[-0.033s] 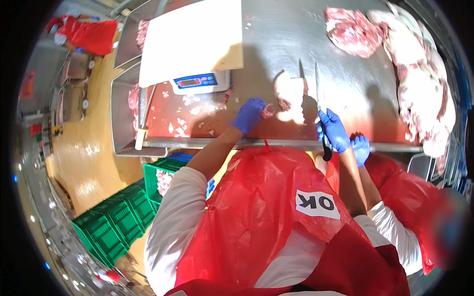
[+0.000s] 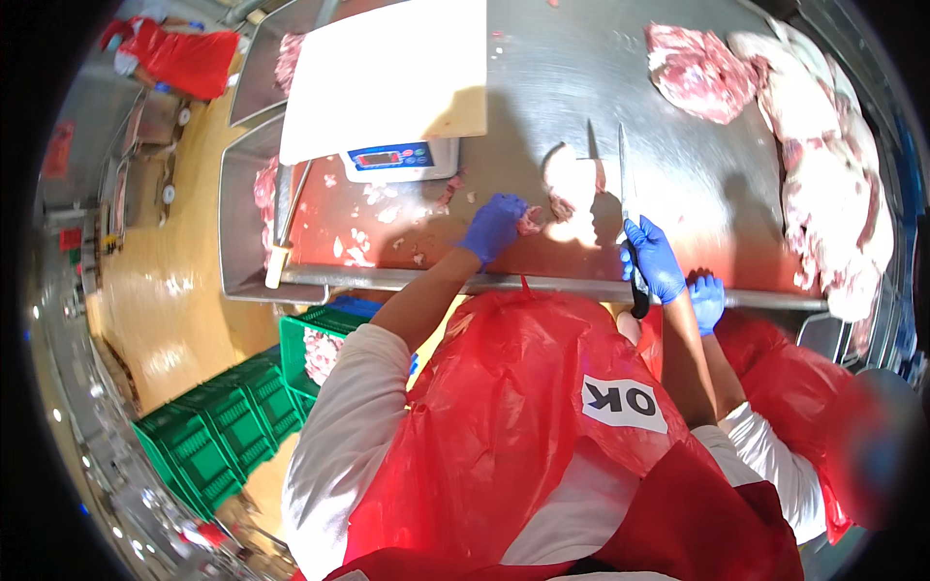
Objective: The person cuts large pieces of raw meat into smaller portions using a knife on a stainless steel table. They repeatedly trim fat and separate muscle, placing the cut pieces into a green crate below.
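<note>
While bent over steel table (image 2: 601,87): left hand (image 2: 496,225), blue-gloved, arm outstretched, fingers closed on meat scrap (image 2: 530,222) at 9 o'clock of pale meat piece (image 2: 572,189). Right hand (image 2: 653,258) fisted around black knife (image 2: 625,208), blade toward 12 o'clock. Handle mostly hidden; co-worker's gloved hand (image 2: 706,299) at 4 o'clock.

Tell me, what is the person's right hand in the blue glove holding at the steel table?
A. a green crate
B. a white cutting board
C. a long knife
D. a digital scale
C: the right hand grips the black handle of a long narrow-bladed knife, blade pointing away over the steel table.
</note>
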Available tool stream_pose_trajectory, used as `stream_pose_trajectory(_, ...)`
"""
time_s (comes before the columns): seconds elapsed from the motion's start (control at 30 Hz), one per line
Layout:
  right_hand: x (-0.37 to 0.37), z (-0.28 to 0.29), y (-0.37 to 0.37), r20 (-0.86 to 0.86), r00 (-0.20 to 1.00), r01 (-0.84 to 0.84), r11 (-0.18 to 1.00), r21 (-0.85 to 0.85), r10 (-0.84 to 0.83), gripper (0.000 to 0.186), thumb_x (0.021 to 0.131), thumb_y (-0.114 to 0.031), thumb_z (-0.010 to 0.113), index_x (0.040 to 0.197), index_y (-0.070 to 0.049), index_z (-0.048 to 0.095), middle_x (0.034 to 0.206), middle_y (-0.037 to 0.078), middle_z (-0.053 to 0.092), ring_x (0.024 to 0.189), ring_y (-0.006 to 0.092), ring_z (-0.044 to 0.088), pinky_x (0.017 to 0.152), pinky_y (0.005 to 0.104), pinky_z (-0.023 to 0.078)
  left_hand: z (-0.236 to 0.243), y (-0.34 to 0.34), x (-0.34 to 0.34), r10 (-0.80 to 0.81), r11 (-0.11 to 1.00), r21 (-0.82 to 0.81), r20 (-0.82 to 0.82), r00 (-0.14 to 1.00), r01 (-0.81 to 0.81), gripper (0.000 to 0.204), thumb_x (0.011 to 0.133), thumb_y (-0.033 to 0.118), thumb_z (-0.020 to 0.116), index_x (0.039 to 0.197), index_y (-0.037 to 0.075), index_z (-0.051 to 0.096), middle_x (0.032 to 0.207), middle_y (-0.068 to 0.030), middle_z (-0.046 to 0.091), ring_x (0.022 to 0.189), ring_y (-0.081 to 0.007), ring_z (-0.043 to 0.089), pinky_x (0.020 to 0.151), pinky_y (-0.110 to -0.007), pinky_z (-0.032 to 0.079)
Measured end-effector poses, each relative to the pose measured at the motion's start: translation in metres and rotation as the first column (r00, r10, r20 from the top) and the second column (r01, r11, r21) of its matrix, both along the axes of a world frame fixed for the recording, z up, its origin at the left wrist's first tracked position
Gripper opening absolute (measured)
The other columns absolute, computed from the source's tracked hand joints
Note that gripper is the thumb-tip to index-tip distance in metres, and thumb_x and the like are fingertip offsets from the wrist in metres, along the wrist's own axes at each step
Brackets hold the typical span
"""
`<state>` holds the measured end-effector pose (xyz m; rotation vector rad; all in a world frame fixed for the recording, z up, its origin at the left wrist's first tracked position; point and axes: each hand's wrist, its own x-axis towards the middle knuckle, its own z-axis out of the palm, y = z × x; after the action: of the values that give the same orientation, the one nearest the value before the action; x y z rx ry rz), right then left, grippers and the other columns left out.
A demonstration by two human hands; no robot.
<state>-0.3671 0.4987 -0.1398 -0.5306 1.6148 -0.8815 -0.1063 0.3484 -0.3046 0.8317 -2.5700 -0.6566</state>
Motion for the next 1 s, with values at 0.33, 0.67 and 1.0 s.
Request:
stream_pose_trajectory(0.33,0.0,-0.038,-0.024,0.026,0.999,-0.046,0.997,0.058,0.044,0.025,0.102,-0.033,0.055,0.093,-0.011,0.053,0.062,0.0,0.049,0.047,0.0124,0.047,0.043,0.0291,0.043,0.097,0.038,0.106,0.611,0.467,0.882,-0.272,0.744,-0.061,0.017,0.074,0.002,0.066,0.084,0.006,0.054,0.077,0.0023,0.051,0.076,-0.0097,0.052,0.063,-0.029,0.043)
stream_pose_trajectory(0.67,-0.052,-0.067,-0.054,-0.054,0.998,0.04,0.998,-0.046,-0.043,0.023,0.103,-0.03,0.052,0.089,-0.011,0.05,0.062,0.004,0.049,0.049,0.0152,0.049,0.045,0.0307,0.044,0.073,0.21,0.466,0.809,0.019,-0.073,0.587,-0.027,-0.997,0.04,0.088,0.015,0.066,0.125,0.002,0.061,0.113,-0.0159,0.068,0.092,-0.0291,0.068,0.083,-0.039,0.055)
stream_pose_trajectory(1.0,-0.021,-0.048,-0.044,0.078,0.969,0.246,0.94,-0.238,-0.234,0.023,0.104,-0.029,0.05,0.095,-0.007,0.051,0.067,0.006,0.055,0.048,0.0153,0.053,0.044,0.0303,0.049,0.092,0.014,-0.008,-0.01,0.993,-0.118,0.002,1.0,0.01,0.052,0.087,0.012,0.055,0.139,0.013,0.053,0.133,-0.0156,0.058,0.126,-0.0357,0.052,0.108,-0.044,0.038)
